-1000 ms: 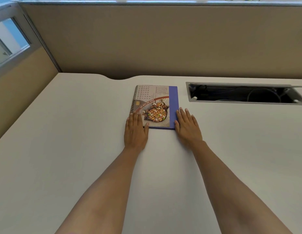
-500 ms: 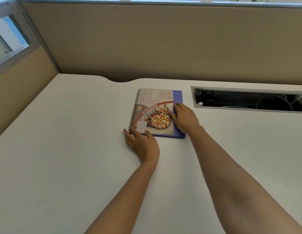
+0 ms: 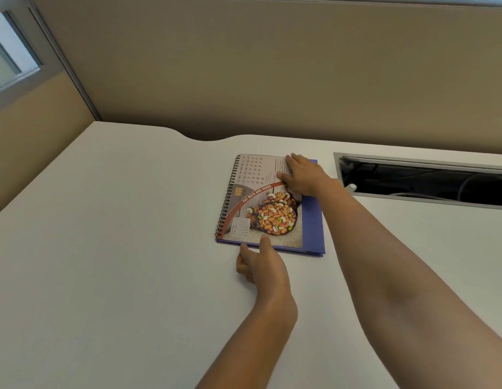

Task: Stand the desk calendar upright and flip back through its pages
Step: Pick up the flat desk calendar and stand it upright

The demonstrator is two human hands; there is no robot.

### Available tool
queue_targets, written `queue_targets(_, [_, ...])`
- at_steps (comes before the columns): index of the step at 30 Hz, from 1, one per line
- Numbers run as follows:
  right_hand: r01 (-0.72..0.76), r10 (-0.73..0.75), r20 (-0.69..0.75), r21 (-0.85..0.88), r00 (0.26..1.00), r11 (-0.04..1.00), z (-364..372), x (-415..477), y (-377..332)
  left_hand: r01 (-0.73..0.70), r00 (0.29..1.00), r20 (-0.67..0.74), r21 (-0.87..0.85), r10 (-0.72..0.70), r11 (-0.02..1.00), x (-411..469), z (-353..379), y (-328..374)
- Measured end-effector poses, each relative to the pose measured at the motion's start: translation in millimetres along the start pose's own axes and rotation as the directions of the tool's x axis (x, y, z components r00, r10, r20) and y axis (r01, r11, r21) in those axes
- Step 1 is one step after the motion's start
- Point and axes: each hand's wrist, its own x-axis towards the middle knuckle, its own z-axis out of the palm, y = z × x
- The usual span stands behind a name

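A spiral-bound desk calendar [image 3: 261,203] with blue backing lies flat on the white worktop [image 3: 118,248]. Your right hand [image 3: 304,175] rests spread on its far corner; your left hand [image 3: 261,262], fingers loosely curled, touches its near edge.

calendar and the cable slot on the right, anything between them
Only the right hand, reaching across bare desk between the calendar and cable slot, as the head view shows.

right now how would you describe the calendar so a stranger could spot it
On the white desk, just left of the open cable slot, lies the desk calendar, flat. It has a black spiral spine on its left, a blue backing, and a November page picturing a bowl of nuts.
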Motion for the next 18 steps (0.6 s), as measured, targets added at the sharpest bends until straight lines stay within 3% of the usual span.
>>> queue_targets(7, [-0.077, 0.090, -0.120, 0.106, 0.989, 0.991, 2.9, 11.0, -1.2, 0.013, 0.999, 0.054, -0.193, -0.003, 0.981, 9.7, -0.9, -1.1])
queue_targets(13, [-0.195, 0.239, -0.228, 0.199, 0.944, 0.960, -6.4, -9.1, 15.3, 0.019, 0.999, 0.047, -0.238, -0.008, 0.971, 23.5, -12.8, 10.2])
queue_targets(18, [-0.230, 0.382, -0.260, 0.470, 0.887, 0.852, -21.7, -39.2, 24.4, -0.092, 0.996, -0.018, -0.230, 0.090, 0.969, 15.8, -23.7, 30.1])
